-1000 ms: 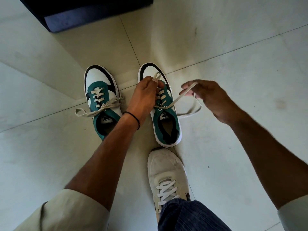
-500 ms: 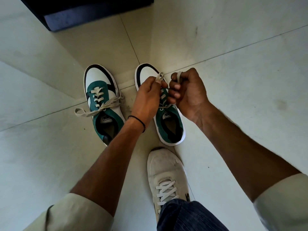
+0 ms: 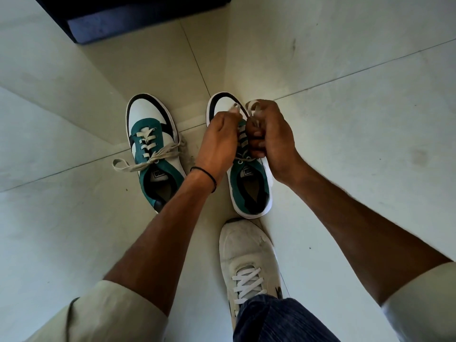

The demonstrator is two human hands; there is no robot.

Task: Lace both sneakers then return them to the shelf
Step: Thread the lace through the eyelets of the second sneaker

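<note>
Cream flat shoelace is in both my hands. My left hand pinches one end between thumb and fingertips, the tip poking up past my knuckles. My right hand is curled into a fist round the other end, with a small loop showing over my index finger. The two hands sit almost knuckle to knuckle above the laced front of the green, white and black right-side sneaker. It stands on the pale tiled floor, toe pointing away from me, open collar towards me. A thin black cord band circles my left wrist. To the left, near but apart, stands the matching left-side sneaker. Its own cream lace is drawn across the tongue, with ends trailing out to both sides; whether that is a finished bow I cannot tell. Nearer to me, the toe of the worn white lace-up shoe on my foot comes just short of the right-side sneaker's heel, and a dark blue ribbed trouser leg hangs over it. Rolled beige sleeves cover my arms nearest the camera. A dark blue boxy piece of furniture fills the far top left corner.
</note>
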